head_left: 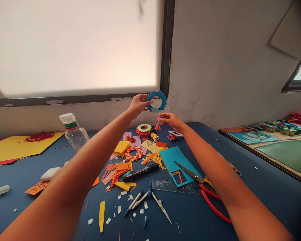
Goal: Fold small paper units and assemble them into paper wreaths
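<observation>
The blue paper ring (pixel 163 100) hides some fingertips of the left hand (pixel 137 105); the right hand (pixel 173 121) covers part of the pink tassel (pixel 158 127). The left arm (pixel 97 147) blocks the bottle's (pixel 74 134) base, the right arm (pixel 210 160) some of the scissors (pixel 190 172). The picture's left edge cuts off the yellow sheet (pixel 10 147). Writing on the cream note (pixel 148 145) is too small to read.

On the table (pixel 193 222), the compass (pixel 149 192) lies at your twelve o'clock, the marker (pixel 140 172) beyond it, the bottle (pixel 76 135) at eleven, the scissors (pixel 199 178) at two, blades over the sheet (pixel 174 157). Above, at twelve, the tassel (pixel 158 127) hangs under the paper ring (pixel 163 101).
</observation>
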The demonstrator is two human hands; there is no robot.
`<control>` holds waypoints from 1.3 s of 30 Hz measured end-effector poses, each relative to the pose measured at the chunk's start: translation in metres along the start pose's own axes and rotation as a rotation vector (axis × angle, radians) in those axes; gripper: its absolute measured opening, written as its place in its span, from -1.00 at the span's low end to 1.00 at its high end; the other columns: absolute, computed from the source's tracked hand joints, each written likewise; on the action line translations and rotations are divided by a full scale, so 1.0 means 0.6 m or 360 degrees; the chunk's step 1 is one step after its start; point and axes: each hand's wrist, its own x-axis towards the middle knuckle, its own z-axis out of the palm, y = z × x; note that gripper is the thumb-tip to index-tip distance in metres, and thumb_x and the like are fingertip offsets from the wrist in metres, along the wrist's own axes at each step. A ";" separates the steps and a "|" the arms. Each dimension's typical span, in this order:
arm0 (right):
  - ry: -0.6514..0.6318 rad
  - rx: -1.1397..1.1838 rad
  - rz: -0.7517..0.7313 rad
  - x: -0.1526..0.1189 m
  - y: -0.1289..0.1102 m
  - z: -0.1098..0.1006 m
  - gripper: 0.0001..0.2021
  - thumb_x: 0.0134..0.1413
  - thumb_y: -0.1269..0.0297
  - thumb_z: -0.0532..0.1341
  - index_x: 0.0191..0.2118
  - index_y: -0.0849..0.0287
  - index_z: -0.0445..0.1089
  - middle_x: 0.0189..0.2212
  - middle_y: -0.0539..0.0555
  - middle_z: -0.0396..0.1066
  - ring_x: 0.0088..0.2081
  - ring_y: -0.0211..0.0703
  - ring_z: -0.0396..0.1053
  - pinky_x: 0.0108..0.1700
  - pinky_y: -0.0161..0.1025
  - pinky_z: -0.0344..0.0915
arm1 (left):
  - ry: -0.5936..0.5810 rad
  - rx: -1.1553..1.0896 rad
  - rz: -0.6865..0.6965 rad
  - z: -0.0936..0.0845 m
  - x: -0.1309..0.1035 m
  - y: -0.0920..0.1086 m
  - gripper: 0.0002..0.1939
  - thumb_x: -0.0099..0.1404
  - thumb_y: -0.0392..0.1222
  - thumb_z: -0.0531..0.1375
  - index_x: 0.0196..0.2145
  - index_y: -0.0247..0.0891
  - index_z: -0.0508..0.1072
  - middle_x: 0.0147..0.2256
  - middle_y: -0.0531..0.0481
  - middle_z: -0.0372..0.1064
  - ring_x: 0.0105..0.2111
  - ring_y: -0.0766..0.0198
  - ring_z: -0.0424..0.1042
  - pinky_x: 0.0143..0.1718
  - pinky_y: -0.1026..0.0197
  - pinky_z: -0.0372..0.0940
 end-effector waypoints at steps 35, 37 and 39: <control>-0.0027 0.0203 0.0195 -0.018 0.002 -0.001 -0.81 0.18 0.31 0.19 -0.11 0.25 0.39 -0.19 0.08 0.45 -0.21 -0.22 0.43 -0.13 -0.17 0.39 | 0.0151 -0.0078 -0.0085 0.041 -0.022 -0.036 -0.70 0.15 -0.32 0.26 -0.14 -0.33 0.34 -0.24 -0.13 0.49 -0.37 0.29 0.49 -0.49 0.34 0.31; -0.0032 0.0082 0.0254 -0.022 0.009 -0.007 -0.76 0.20 0.26 0.17 -0.06 0.25 0.35 -0.13 0.10 0.41 -0.18 -0.17 0.42 -0.16 -0.11 0.40 | 0.0144 -0.0084 -0.0092 0.037 -0.024 -0.041 -0.70 0.15 -0.32 0.26 -0.15 -0.32 0.35 -0.25 -0.13 0.50 -0.36 0.29 0.49 -0.49 0.34 0.32; -0.0026 -0.0056 0.0319 -0.027 0.019 -0.013 -0.73 0.21 0.22 0.16 -0.03 0.23 0.33 -0.09 0.12 0.38 -0.15 -0.14 0.40 -0.14 -0.09 0.39 | 0.0134 -0.0091 -0.0097 0.030 -0.028 -0.045 -0.70 0.13 -0.31 0.27 -0.15 -0.32 0.35 -0.26 -0.13 0.51 -0.33 0.26 0.50 -0.48 0.34 0.33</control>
